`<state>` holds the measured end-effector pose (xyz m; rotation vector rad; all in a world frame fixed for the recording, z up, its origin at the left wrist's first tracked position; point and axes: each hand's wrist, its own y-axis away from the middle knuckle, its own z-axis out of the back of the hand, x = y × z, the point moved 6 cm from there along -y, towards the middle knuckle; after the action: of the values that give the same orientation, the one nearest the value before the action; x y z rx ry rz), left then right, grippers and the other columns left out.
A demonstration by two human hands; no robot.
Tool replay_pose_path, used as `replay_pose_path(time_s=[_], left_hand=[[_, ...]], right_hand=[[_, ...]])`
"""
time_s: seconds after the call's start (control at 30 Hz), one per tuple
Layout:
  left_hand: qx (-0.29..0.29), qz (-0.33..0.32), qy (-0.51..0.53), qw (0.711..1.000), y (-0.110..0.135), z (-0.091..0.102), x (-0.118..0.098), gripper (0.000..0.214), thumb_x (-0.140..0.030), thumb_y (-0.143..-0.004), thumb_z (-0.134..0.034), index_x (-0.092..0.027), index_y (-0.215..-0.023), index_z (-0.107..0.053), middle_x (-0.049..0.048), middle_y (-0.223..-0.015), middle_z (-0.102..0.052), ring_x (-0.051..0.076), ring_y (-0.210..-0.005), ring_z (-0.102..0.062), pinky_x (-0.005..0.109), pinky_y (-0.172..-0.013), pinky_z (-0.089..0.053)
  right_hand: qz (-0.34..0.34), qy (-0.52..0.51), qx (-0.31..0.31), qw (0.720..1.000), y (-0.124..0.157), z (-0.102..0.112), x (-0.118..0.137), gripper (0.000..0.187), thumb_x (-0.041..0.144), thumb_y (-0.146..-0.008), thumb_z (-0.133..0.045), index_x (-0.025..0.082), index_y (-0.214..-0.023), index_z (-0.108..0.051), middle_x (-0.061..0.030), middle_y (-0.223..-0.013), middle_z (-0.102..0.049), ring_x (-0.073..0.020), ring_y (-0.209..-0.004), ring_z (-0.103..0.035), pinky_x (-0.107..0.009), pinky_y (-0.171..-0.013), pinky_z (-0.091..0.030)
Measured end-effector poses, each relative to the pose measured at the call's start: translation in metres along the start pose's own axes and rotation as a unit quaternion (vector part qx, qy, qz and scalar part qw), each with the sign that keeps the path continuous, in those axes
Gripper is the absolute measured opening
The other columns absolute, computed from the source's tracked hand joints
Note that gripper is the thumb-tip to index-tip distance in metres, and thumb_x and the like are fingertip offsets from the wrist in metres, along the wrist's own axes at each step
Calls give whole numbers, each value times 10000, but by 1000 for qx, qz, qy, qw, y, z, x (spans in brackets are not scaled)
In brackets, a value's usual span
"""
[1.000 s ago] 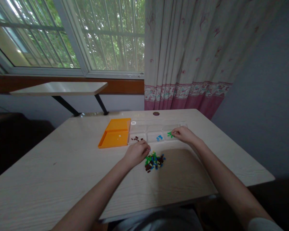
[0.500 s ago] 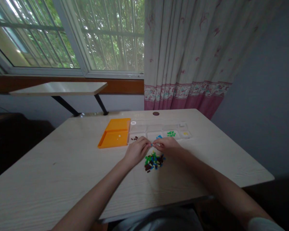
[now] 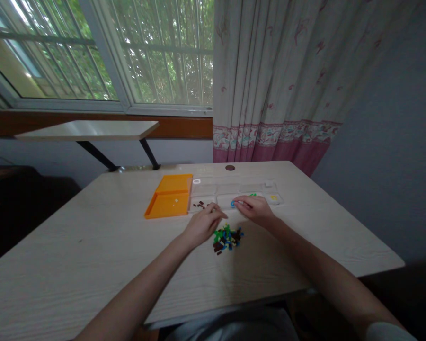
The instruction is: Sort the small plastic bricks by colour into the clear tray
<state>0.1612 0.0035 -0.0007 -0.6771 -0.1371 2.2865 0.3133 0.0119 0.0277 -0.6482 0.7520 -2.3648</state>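
A pile of small plastic building bricks (image 3: 227, 238) in green, brown, blue and pale yellow lies on the table. Just above its left side is my left hand (image 3: 205, 222), its fingers loosely stretched out and nothing visible in them. My right hand (image 3: 256, 209) pinches at the blue compartment of a clear divided tray (image 3: 228, 188). Blue colour shows right at its fingertips, a small blue brick (image 3: 233, 204); bricks in the compartment blend with it. Brown bricks (image 3: 200, 204) lie in the tray's left compartment. Green bricks (image 3: 252, 194) are partly hidden behind my right hand.
An open orange case (image 3: 167, 204) with a few tiny pale pieces stands left of the tray. Yellow pieces (image 3: 274, 197) sit in the tray's right compartment. A raised shelf (image 3: 88, 130) stands at the back left, and a curtain (image 3: 270, 85) hangs behind the table.
My hands, which met at the fingertips over a small blue piece, have parted. My right hand has moved up to the blue compartment; my left fingers have loosened near the pile.
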Motion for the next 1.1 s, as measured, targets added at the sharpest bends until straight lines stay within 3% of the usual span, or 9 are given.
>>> replay_pose_path(time_s=[0.13, 0.47, 0.57, 0.8, 1.1], left_hand=[[52, -19, -44, 998, 2, -9, 0, 283, -151, -834, -411, -264, -1000, -611, 43, -1050, -478, 148, -889, -533, 245, -755, -429], [57, 4, -73, 996, 1, -7, 6, 195, -227, -866, -375, -185, -870, -565, 49, -944, -522, 145, -853, -537, 232, -744, -427], [56, 3, -82, 995, 1, -6, 4, 229, -258, -882, -348, -179, -857, -561, 50, -907, -534, 145, -827, -540, 231, -725, -425], [63, 14, -72, 995, 2, -5, 7, 205, -232, -863, -379, -192, -868, -580, 41, -895, -558, 145, -840, -551, 228, -738, -429], [53, 19, -18, 998, 2, -7, 13, 180, -189, -837, -418, -187, -877, -594, 46, -915, -581, 150, -870, -550, 245, -774, -432]], right_hand=[[15, 3, -46, 999, 1, 6, 1, 291, 369, -843, -458, 186, -830, -683, 5, -501, -580, -81, -436, -486, -182, -510, -383], [11, 6, -64, 998, 0, 12, 4, 295, 374, -838, -456, 187, -815, -683, 16, -452, -521, -86, -436, -465, -188, -523, -384], [-4, 11, -23, 1000, 0, 8, -4, 287, 365, -841, -450, 187, -855, -675, 15, -484, -538, -86, -454, -476, -185, -534, -375], [-90, 94, 160, 978, 2, -17, -33, 214, 297, -823, -484, 230, -908, -668, -10, -702, -666, -126, -619, -576, -206, -577, -365], [-119, 97, 181, 972, 4, -18, -35, 248, 301, -848, -445, 232, -932, -668, -26, -759, -685, -142, -656, -598, -215, -574, -373]])
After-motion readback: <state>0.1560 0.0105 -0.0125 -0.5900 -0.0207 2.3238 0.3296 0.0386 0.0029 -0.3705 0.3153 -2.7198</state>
